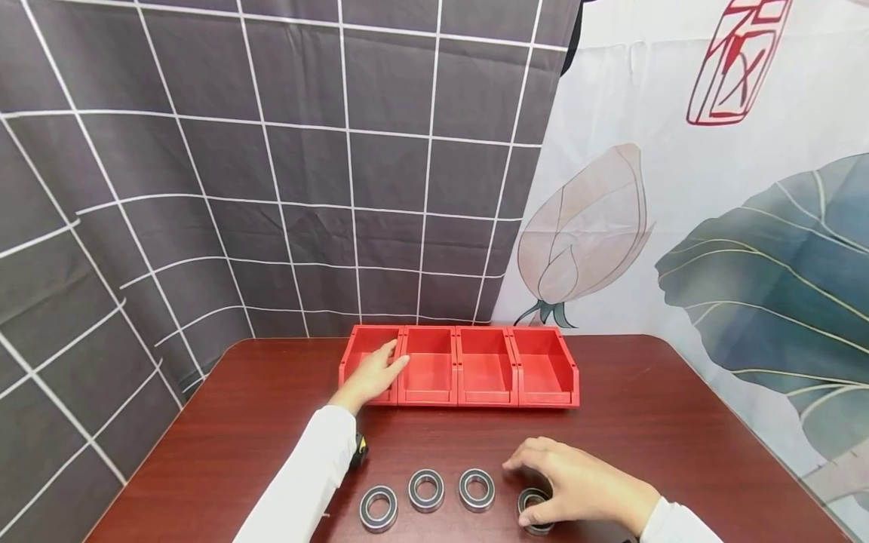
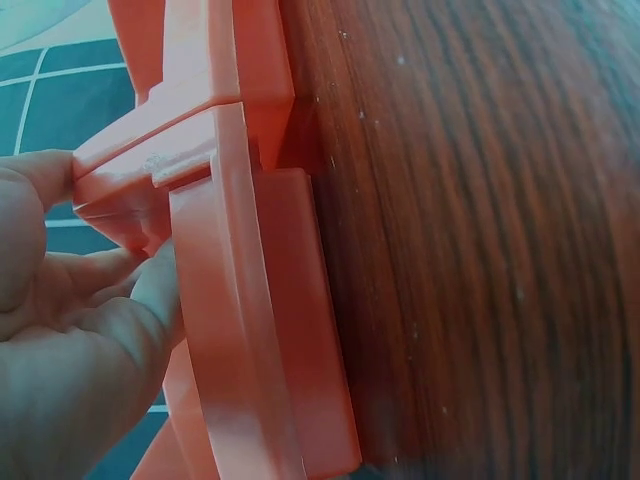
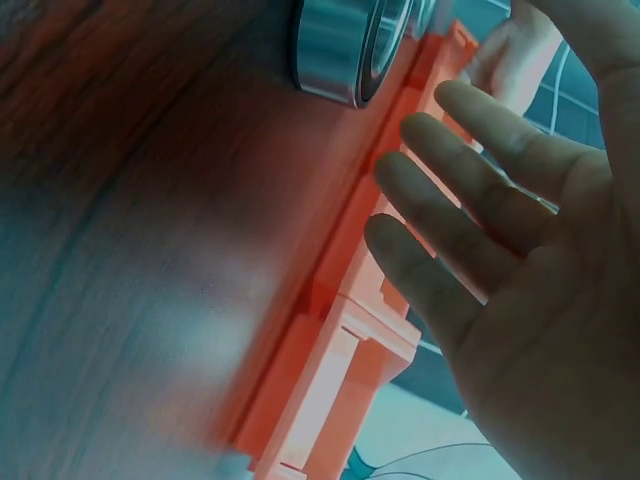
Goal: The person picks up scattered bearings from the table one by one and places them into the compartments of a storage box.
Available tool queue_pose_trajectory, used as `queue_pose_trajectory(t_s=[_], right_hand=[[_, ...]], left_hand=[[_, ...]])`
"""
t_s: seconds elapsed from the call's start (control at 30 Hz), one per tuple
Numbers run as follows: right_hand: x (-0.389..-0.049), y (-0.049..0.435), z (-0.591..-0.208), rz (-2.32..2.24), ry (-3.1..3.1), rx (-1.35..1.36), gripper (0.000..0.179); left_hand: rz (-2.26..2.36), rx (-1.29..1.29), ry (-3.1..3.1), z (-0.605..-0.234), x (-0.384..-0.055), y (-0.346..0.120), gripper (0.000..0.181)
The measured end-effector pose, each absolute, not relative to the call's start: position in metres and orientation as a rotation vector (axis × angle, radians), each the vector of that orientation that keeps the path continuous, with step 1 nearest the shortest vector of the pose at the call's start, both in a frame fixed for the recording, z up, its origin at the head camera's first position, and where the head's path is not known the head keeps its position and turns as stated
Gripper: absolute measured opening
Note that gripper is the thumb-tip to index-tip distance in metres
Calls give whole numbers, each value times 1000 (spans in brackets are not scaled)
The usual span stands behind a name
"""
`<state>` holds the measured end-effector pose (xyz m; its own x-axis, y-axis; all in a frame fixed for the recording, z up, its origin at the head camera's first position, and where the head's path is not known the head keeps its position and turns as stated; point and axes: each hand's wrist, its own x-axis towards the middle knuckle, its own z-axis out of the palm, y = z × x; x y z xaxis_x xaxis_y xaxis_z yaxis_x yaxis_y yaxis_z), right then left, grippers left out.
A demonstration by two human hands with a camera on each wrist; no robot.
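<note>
Right hand (image 1: 580,483), fingers spread wide, over the rightmost bearing (image 1: 533,492) on the desk (image 1: 224,422); left hand (image 1: 370,377) pinches a wall of the red bins (image 1: 428,397). Bearing presumably dense, rigid, slick; best grasped across its outer rim.

Hands (image 1: 370,375) near red bins (image 1: 428,377) and bearings (image 1: 477,507)

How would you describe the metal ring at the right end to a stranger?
On the reddish-brown table, find the row of red bins. In front lie four metal rings; it's the rightmost ring, the only one partly hidden behind a thumb.
</note>
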<state>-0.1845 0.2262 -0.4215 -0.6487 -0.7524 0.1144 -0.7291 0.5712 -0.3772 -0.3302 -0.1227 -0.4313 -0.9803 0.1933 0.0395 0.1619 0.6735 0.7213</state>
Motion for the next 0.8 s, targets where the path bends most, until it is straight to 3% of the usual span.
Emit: queue_pose_trajectory(t_s=[0.8], right_hand=[[-171,222,-424,-532,2668,-1208,32]], left_hand=[[1242,294,2833,-430,-327,-121,70]])
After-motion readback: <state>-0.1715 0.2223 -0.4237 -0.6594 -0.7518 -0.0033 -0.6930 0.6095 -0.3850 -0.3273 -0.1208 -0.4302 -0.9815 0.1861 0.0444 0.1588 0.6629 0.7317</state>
